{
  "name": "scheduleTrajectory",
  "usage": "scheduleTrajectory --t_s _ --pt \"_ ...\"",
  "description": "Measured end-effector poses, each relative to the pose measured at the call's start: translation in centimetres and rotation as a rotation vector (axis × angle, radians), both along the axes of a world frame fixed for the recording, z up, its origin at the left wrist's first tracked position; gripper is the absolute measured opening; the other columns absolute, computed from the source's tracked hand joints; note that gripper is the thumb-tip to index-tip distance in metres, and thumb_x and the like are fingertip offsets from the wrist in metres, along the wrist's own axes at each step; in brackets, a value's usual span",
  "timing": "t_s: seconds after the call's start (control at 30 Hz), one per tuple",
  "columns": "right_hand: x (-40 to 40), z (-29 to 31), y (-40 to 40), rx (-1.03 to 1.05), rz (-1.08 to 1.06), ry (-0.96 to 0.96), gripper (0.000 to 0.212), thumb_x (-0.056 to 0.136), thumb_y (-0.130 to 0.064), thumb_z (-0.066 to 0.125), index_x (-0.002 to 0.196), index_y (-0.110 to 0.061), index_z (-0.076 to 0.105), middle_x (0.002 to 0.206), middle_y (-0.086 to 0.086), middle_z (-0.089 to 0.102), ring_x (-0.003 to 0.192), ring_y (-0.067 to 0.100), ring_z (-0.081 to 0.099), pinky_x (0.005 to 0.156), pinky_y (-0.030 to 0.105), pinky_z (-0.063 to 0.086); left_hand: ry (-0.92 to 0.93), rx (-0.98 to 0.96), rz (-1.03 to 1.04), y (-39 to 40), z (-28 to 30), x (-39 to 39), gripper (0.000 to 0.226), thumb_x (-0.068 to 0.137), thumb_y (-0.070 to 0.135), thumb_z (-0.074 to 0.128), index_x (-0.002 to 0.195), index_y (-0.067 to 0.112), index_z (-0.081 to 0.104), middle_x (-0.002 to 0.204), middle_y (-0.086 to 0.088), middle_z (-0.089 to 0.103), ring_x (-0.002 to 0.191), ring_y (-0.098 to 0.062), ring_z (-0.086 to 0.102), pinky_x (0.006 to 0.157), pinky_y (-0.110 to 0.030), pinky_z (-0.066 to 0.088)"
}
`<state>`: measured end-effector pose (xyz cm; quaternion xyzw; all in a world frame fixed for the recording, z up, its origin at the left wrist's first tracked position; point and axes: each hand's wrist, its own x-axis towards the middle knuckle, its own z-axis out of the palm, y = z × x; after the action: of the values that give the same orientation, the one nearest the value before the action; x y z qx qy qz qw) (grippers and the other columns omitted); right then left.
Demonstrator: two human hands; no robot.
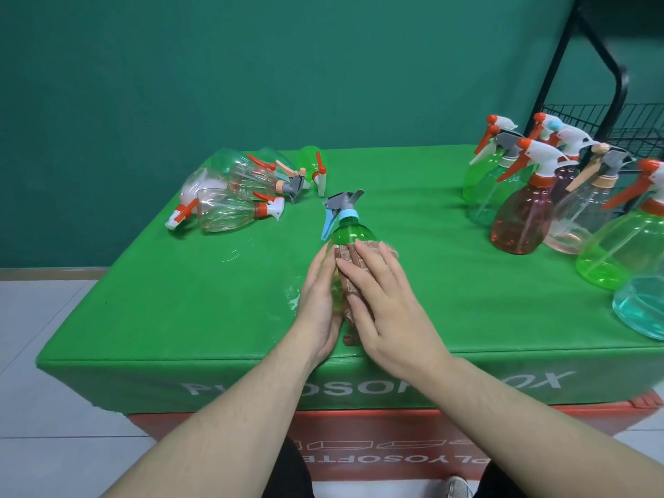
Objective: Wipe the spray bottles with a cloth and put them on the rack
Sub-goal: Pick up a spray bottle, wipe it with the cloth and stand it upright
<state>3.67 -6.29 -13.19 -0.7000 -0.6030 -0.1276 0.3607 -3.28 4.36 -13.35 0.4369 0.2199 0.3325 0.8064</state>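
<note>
Near the front edge, hands wipe green bottle

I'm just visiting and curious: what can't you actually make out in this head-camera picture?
- Lower body of the green spray bottle: covered by the brown cloth and both hands.
- Left hand fingertips: behind the bottle.
- Black wire rack: cut off by the right edge.
- Teal bottle: top cut off by the right edge.
- Box lettering: partly hidden by the forearms.
</note>
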Motion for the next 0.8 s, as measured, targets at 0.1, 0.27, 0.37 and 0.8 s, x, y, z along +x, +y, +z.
scheduleTrajectory --t_s 0.1,0.27,0.37,0.8 --pt "0.4 0.8 0.9 -0.006 -0.007 0.022 0.047 0.103 -0.025 0.04 0.149 -0.017 0.048 0.162 0.006 0.033 0.154 0.029 0.019 0.127 0.043 0.013 0.01 0.015 0.002 0.0 0.2 0.1 0.062 0.09 0.044 0.062 0.147 0.02 0.051 0.132 -0.006 0.07 0.122 -0.02 0.067 0.096 -0.034 0.056" --pt "1.1 2.6 1.9 -0.01 -0.021 0.11 0.048 0.102 -0.026 0.038 0.148 -0.016 0.05 0.16 0.004 0.037 0.149 0.0 0.012 0.127 0.029 0.007 0.054 0.023 -0.049 0.1 0.0 0.0 0.046 0.1 0.037 0.06 0.145 0.034 0.051 0.121 -0.001 0.076 0.101 -0.019 0.072 0.075 -0.032 0.052" --pt "2.0 3.8 2.8 -0.075 -0.041 0.245 0.05 0.1 -0.029 0.039 0.148 -0.02 0.05 0.16 -0.001 0.038 0.149 0.014 0.027 0.125 0.028 0.014 0.073 0.049 -0.055 0.0 -0.2 0.2 0.046 0.1 0.03 0.06 0.145 0.03 0.051 0.11 -0.001 0.078 0.089 -0.014 0.074 0.071 -0.031 0.055" --pt "1.5 3.5 4.0 -0.073 -0.066 0.435 0.055 0.099 -0.035 0.032 0.149 -0.019 0.049 0.159 0.0 0.041 0.148 0.009 0.03 0.124 0.033 0.021 0.056 0.0 0.011 -0.1 -0.2 0.4 0.037 0.107 0.03 0.05 0.144 0.027 0.053 0.117 -0.006 0.075 0.089 -0.021 0.069 0.079 -0.036 0.054"
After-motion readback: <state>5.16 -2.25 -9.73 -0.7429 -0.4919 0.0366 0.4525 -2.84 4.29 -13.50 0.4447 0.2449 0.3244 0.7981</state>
